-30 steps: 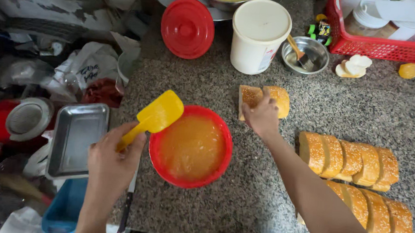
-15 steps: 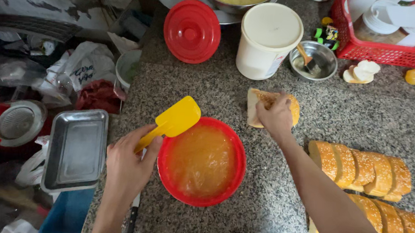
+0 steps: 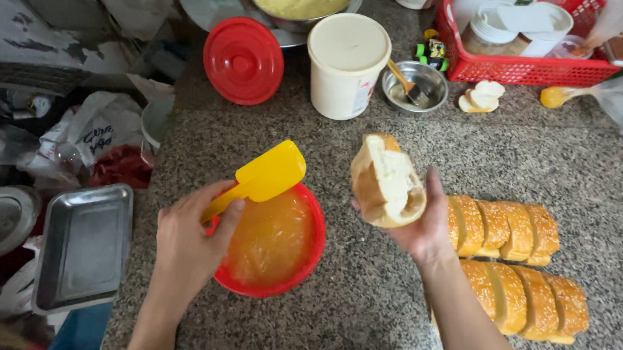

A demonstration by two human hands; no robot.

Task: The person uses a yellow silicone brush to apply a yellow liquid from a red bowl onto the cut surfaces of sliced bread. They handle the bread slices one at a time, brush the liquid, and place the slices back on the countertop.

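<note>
— Where's the bread roll (image 3: 385, 181) now?
— Lifted above the counter (image 3: 360, 329), split open, white crumb bare; right hand (image 3: 424, 221) cupped round it.
— And the spread?
— None on it yet, I'd judge. Left hand (image 3: 191, 241) grips the yellow spatula (image 3: 262, 176) over the red bowl (image 3: 273, 241) of orange mixture.
— Much left?
— Two rows of buns (image 3: 518, 270) wait beside, seemingly untouched.
</note>
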